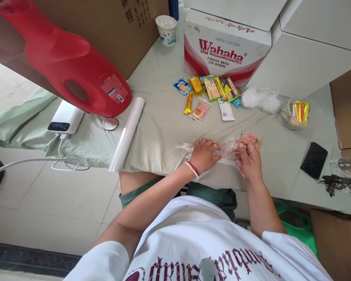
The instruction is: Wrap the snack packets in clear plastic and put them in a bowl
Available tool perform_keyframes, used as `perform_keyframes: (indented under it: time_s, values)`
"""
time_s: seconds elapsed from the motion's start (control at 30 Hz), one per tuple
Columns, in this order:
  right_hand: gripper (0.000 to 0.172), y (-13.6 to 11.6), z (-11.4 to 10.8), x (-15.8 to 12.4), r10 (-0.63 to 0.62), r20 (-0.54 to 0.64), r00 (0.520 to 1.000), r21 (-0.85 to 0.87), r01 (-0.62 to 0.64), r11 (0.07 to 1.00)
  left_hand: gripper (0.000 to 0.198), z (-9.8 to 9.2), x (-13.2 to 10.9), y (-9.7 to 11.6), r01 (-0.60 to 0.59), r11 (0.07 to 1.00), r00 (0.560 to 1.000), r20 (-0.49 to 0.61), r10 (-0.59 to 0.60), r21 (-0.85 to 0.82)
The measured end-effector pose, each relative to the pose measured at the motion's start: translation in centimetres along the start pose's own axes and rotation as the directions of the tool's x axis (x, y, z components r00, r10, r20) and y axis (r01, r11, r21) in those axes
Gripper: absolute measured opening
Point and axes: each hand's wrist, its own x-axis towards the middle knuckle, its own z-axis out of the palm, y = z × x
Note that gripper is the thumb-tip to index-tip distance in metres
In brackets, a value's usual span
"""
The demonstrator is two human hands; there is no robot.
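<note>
A crumpled sheet of clear plastic wrap [228, 147] lies near the front edge of the covered table, stretching between my hands. My left hand [204, 156] rests palm down on it, thumb and fingers apart. With thumb and fingers closed, my right hand [249, 159] pinches the right end of the wrap. Just behind the right hand lies a pink snack packet [254, 139], partly hidden by the fingers. Farther back is a pile of wrapped snacks [212, 88], with another pink packet [200, 111] in front.
A roll of plastic film [127, 132] and a red jug [84, 74] stand left. A Wahaba-style carton marked Wahaha [225, 50] is behind. Rightward are bunched clear plastic [260, 100], a tub of snacks [298, 113], a phone [314, 160] and keys [335, 182].
</note>
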Motion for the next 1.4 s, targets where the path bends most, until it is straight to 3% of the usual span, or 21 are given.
perform_keyframes:
  time_s: [0.1, 0.2, 0.3, 0.4, 0.5, 0.57, 0.63, 0.77, 0.93, 1.07, 1.13, 1.23, 1.4]
  values:
    - [0.048, -0.1, -0.8, 0.3, -0.01, 0.011, 1.0, -0.031, 0.01, 0.999, 0.012, 0.0, 0.8, -0.8, 0.054, 0.967, 0.998, -0.018, -0.06, -0.249]
    - [0.048, -0.1, -2.2, 0.9, -0.029, 0.0, 1.0, -0.061, 0.029, 0.998, 0.016, -0.8, 0.7, -2.2, 0.061, 0.838, 0.992, -0.058, -0.11, -0.542]
    - [0.045, -0.5, -2.9, 1.6, -0.088, -0.08, 0.993, -0.072, 0.082, 0.994, 0.019, -1.6, 0.5, -3.0, 0.101, 0.76, 0.98, -0.069, -0.188, -0.642]
    - [0.047, -1.2, -2.5, 1.9, -0.087, -0.103, 0.991, -0.032, 0.084, 0.996, 0.019, -1.6, 0.2, -2.3, 0.068, 0.84, 0.975, -0.144, -0.171, -0.538]
    - [0.05, -1.8, -1.3, 1.9, -0.003, -0.063, 0.998, 0.036, 0.006, 0.999, 0.034, -0.7, -0.3, -0.6, -0.106, 0.973, 0.972, -0.227, 0.058, -0.205]
    - [0.051, -2.0, -0.7, 2.1, 0.042, -0.052, 0.998, 0.07, -0.038, 0.997, 0.04, 0.2, -0.7, 0.2, -0.228, 0.974, 0.958, -0.181, 0.224, -0.001]
    - [0.051, -2.2, -0.4, 2.4, 0.059, -0.056, 0.997, 0.097, -0.054, 0.994, 0.028, 0.8, -0.9, 0.5, -0.263, 0.962, 0.956, -0.111, 0.27, 0.074]
    - [0.052, -2.4, -0.7, 2.6, 0.03, -0.097, 0.995, 0.214, -0.009, 0.977, 0.017, 1.2, -0.9, -0.7, -0.087, 0.988, 0.984, -0.166, 0.065, -0.128]
    - [0.05, -1.0, 0.7, 0.7, 0.069, -0.192, 0.979, 0.24, -0.022, 0.97, 0.016, 1.0, -0.8, -0.9, 0.112, 0.921, 0.934, -0.276, -0.225, -0.372]
    - [0.048, 0.6, 3.8, -0.9, 0.097, 0.017, 0.995, 0.131, -0.099, 0.986, 0.015, 1.4, -1.1, 0.2, 0.108, 0.893, 0.92, -0.295, -0.256, -0.437]
    - [0.042, 0.8, 4.6, -0.8, 0.076, 0.041, 0.996, 0.113, -0.08, 0.99, 0.013, 1.5, -1.1, 0.3, 0.096, 0.839, 0.905, -0.305, -0.298, -0.535]
    - [0.037, 0.8, 4.4, 0.2, 0.063, 0.004, 0.998, 0.192, -0.063, 0.979, 0.013, 0.9, -0.8, -0.5, 0.117, 0.656, 0.833, -0.286, -0.474, -0.745]
    - [0.043, 1.2, 3.2, 1.5, 0.138, 0.041, 0.99, 0.315, -0.144, 0.938, 0.014, -0.6, 0.2, -2.6, 0.107, 0.264, 0.611, -0.146, -0.778, -0.959]
